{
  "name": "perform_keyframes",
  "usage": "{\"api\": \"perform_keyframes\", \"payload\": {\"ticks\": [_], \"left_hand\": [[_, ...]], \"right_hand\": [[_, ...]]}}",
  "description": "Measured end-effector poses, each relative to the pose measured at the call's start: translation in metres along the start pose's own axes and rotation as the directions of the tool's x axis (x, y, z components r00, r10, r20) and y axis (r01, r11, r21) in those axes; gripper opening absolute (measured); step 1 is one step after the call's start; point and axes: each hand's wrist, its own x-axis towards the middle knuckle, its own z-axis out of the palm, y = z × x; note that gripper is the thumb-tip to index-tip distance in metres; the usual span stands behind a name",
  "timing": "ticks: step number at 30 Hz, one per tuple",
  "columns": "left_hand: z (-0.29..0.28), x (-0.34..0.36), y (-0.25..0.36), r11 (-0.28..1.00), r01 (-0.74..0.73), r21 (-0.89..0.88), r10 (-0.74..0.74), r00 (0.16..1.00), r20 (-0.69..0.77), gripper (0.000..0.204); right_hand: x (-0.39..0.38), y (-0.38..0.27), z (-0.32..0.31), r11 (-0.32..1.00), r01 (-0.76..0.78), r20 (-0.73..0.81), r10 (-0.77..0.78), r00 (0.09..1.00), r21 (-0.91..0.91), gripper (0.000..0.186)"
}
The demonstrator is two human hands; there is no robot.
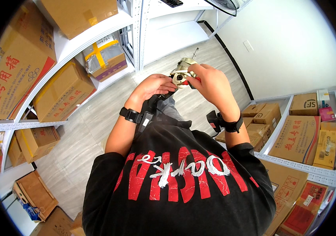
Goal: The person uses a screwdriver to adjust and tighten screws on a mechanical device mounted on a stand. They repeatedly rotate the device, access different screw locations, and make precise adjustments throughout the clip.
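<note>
In front of my body is a gold-coloured metal device [180, 77] with a round dark centre, red bits and a thin metal rod [195, 53] pointing away from me. Its exact kind I cannot make out. My left hand [155, 85] grips its left side, the fingers bent against a black part [163, 95] below. From the right, my right hand [212, 81] closes thumb and forefinger on the device's upper right edge, hiding part of it. Both wrists wear black straps: one with a small box [145, 121] on the left, another with a black block [214, 120] on the right.
White metal shelving [89, 33] with cardboard boxes [63, 92] runs along the left. More boxes [296, 137] fill shelves at the right. Ahead are a low white shelf [176, 37] and a white wall [290, 43]. A wooden box [38, 192] stands at lower left, above grey floor [81, 145].
</note>
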Motion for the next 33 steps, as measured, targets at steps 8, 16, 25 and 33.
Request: {"api": "perform_keyframes", "payload": {"ticks": [8,16,25,33], "left_hand": [[-0.001,-0.005,0.000,1.000,-0.009,0.000,0.009,1.000,-0.008,0.033],[0.003,-0.004,0.003,1.000,-0.008,0.012,0.008,1.000,-0.003,0.033],[0.000,-0.005,0.002,1.000,-0.011,0.001,0.011,1.000,0.007,0.031],[0.000,-0.003,0.003,1.000,-0.003,0.030,0.003,1.000,0.005,0.031]], "right_hand": [[-0.002,-0.001,0.002,0.952,0.242,-0.045,-0.238,0.970,0.188,0.025],[0.005,-0.006,0.008,0.997,0.070,-0.053,-0.070,0.996,-0.010,0.026],[0.003,-0.005,0.000,0.945,0.257,0.007,-0.264,0.964,0.200,0.028],[0.010,-0.009,0.013,0.995,-0.017,0.024,0.020,1.000,-0.102,0.027]]}}
